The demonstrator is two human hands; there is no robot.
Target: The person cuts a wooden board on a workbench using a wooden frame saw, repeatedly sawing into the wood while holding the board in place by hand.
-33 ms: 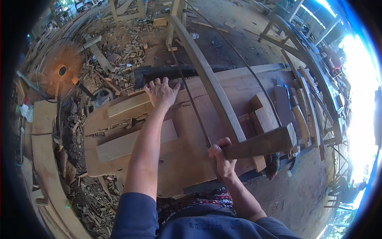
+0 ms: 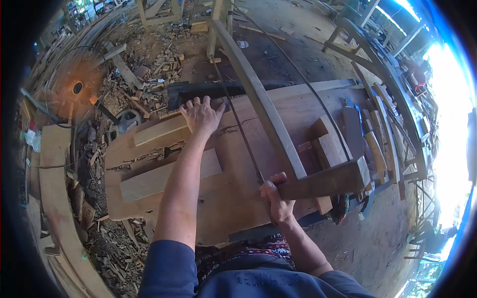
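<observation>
The right hand point(image 2: 278, 196) is clamped round the near end of a large wooden frame saw point(image 2: 262, 104), where the blade point(image 2: 242, 130) meets the end piece point(image 2: 323, 181). The saw slants across the surface point(image 2: 238, 198) from near right to far left, its far end out past the far edge. The left hand point(image 2: 202, 116) is at that far edge with its fingers spread apart, over or against the wood there; how firmly it presses cannot be told.

The main danger, as I judge it, is to the left hand: its thumb lies just beside the blade, on the left, so a jump or sideways skid could cut it. Whether the blade is seated in the pale far board point(image 2: 298, 92) cannot be made out; if it is not, it would wander more easily.

With only one hand on so long a frame, the saw could also twist, bending or binding the blade. On the right, the tension cord point(image 2: 320, 102) passes over or beside loose wooden blocks point(image 2: 328, 149), which could snag it or be knocked down. A pale strip point(image 2: 171, 175) under the left forearm might slide if that arm leaned on it
</observation>
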